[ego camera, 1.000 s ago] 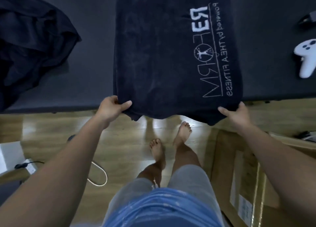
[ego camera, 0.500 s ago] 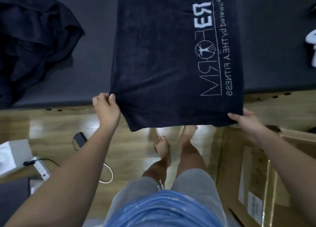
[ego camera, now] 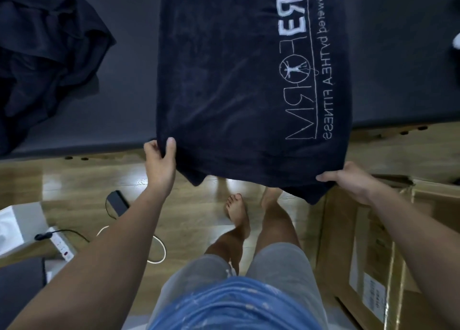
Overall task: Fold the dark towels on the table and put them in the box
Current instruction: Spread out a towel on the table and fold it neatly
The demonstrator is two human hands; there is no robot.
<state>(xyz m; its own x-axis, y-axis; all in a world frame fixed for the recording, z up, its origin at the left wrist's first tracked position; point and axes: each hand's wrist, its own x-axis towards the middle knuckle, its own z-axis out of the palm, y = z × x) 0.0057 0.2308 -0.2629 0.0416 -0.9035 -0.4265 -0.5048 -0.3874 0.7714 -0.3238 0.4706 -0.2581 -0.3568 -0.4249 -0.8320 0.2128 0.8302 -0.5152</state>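
Towel [ego camera: 236, 80] drawn nearer, edge pinched in left fingers [ego camera: 152, 147] and right fingers [ego camera: 327, 178].

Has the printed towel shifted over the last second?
Yes. The printed towel now hangs further past the near edge of the table, pulled toward the person.

Both arms reach up from the lower corners; left hand [ego camera: 160, 163] and right hand [ego camera: 348, 180] each pinch the towel [ego camera: 224, 80] mid-frame.
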